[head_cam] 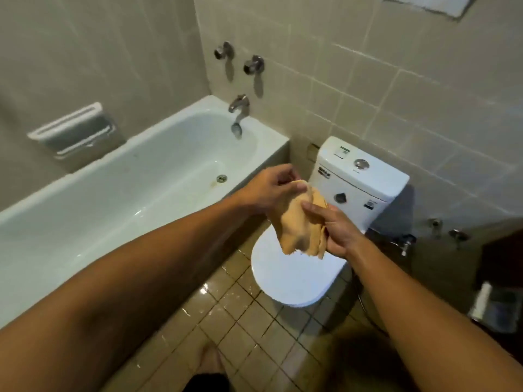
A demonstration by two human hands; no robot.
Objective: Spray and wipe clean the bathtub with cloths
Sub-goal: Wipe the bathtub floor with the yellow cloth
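Note:
An orange cloth (300, 222) hangs bunched between both my hands, above the closed toilet lid. My left hand (268, 190) pinches its top edge, and my right hand (336, 230) grips its right side with the thumb on the front. The white bathtub (85, 239) runs along the left wall, its drain (222, 178) near the far end under the chrome spout (239, 107). No spray bottle is in view.
A white toilet (285, 278) with its cistern (365, 176) stands to the right of the tub. Two chrome taps (240, 59) sit on the tiled wall above the spout. A soap recess (76, 131) is set in the left wall. The tiled floor (226, 321) looks wet.

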